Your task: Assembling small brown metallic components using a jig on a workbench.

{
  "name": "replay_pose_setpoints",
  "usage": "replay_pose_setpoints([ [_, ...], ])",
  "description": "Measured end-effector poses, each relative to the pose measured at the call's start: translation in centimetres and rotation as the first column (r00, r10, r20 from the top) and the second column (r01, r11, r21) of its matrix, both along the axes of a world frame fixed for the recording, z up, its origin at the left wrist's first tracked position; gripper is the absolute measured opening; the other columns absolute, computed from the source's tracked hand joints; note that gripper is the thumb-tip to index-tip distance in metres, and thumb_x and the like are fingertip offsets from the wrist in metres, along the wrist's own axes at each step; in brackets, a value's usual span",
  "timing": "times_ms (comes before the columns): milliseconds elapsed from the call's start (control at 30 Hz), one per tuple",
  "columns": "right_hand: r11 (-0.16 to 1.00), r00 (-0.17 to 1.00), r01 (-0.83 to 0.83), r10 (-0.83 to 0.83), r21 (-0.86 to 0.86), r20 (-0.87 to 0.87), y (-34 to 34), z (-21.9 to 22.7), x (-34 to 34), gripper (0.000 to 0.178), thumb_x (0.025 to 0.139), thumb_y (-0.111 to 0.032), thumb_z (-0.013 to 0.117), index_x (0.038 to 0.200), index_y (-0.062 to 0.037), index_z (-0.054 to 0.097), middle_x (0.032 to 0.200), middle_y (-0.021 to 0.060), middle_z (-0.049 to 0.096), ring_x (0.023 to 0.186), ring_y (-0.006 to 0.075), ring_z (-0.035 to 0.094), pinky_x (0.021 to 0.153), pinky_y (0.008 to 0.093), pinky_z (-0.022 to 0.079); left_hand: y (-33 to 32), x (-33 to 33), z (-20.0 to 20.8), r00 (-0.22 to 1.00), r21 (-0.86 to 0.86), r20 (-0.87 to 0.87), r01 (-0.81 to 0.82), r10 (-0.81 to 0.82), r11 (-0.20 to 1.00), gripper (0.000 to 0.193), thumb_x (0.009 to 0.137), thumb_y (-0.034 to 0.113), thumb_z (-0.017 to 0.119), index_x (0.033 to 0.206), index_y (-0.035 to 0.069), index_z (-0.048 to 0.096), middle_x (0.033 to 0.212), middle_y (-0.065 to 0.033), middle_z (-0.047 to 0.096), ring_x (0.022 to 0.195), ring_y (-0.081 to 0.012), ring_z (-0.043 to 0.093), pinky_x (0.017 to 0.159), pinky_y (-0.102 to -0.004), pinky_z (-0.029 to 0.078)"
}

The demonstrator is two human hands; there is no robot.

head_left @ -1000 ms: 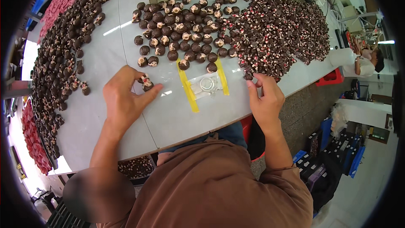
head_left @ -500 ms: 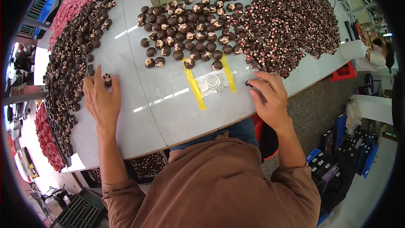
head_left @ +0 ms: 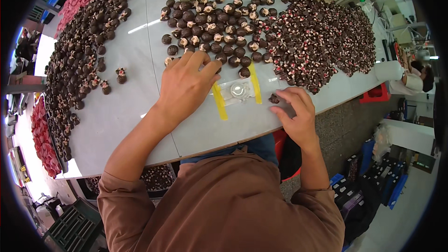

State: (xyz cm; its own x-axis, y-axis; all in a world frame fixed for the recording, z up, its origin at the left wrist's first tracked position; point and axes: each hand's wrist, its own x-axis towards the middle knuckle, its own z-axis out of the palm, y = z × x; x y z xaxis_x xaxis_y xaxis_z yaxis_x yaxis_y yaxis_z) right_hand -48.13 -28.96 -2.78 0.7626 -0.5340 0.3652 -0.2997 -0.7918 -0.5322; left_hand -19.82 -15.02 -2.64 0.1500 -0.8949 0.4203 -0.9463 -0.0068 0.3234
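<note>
2 hands (head_left: 184, 86), 2 yel. tape strips (head_left: 220, 102), 1 clr disc (head_left: 239, 91), dozens brn balls (head_left: 200, 19), 100s sm. dk pcs (head_left: 322, 37)

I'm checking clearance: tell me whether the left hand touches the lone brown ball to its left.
Apart. The head view shows bare white table between the left hand and the lone brown ball.

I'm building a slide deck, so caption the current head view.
Left hand at the dark balls, right hand at a small dark piece, and a clear round piece between yellow tape strips.
</note>
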Motion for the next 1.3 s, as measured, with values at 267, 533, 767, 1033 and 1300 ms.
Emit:
replay_pose_setpoints([
  [267,0.993,0.999,-0.012,0.006,-0.115,-0.045,0.3,0.3,0.1,0.031,0.077,0.002,0.083,0.106,-0.0049,0.074,0.103,0.0097,0.069,0.092,0.0310,0.065,0.085,0.0416,0.048,0.7,-0.2,-0.7,0.984,0.019,-0.180,-0.014,0.017,1.000,0.029,0.081,0.008,0.084,0.106,0.008,0.069,0.103,-0.0084,0.063,0.083,-0.0264,0.068,0.066,-0.0397,0.057],
  [533,0.963,0.983,-0.089,0.044,-0.255,-0.177,0.0,1.6,-0.2,0.034,0.077,-0.002,0.085,0.110,-0.0044,0.075,0.101,0.0083,0.067,0.092,0.0293,0.064,0.084,0.0411,0.048,3.9,0.3,1.8,0.812,0.144,-0.582,0.072,0.026,0.987,0.037,0.087,-0.006,0.077,0.122,-0.001,0.067,0.107,-0.0080,0.061,0.085,-0.0181,0.072,0.070,-0.0283,0.060],
  [767,0.999,1.000,0.019,-0.020,-0.045,-0.023,0.0,1.8,-0.5,0.034,0.077,-0.002,0.085,0.110,-0.0059,0.076,0.112,0.0100,0.070,0.101,0.0310,0.066,0.087,0.0404,0.052,4.8,2.0,0.4,-0.019,0.133,-0.989,0.270,0.144,0.954,0.034,0.095,-0.007,0.072,0.126,-0.003,0.060,0.120,-0.0080,0.063,0.112,-0.0195,0.073,0.085,-0.0288,0.058],
  [1033,0.999,0.995,-0.020,0.018,-0.028,-0.094,-0.4,0.8,-0.4,0.027,0.085,0.006,0.078,0.111,-0.0015,0.075,0.113,0.0114,0.071,0.100,0.0283,0.070,0.081,0.0382,0.058,4.3,1.2,0.7,-0.152,0.105,-0.976,0.289,0.154,0.951,0.033,0.093,-0.008,0.077,0.120,0.000,0.060,0.125,-0.0109,0.063,0.117,-0.0269,0.072,0.099,-0.0364,0.059],
  [1300,0.907,0.992,-0.014,-0.041,0.420,0.121,0.6,0.2,0.0,0.031,0.091,0.013,0.072,0.120,0.0037,0.072,0.130,0.0133,0.058,0.109,0.0190,0.066,0.083,0.0291,0.061,4.5,0.2,0.0,-0.036,0.101,-0.993,0.233,0.113,0.967,0.030,0.096,-0.004,0.076,0.122,-0.002,0.061,0.116,-0.0089,0.069,0.107,-0.0171,0.072,0.089,-0.0284,0.061],
])
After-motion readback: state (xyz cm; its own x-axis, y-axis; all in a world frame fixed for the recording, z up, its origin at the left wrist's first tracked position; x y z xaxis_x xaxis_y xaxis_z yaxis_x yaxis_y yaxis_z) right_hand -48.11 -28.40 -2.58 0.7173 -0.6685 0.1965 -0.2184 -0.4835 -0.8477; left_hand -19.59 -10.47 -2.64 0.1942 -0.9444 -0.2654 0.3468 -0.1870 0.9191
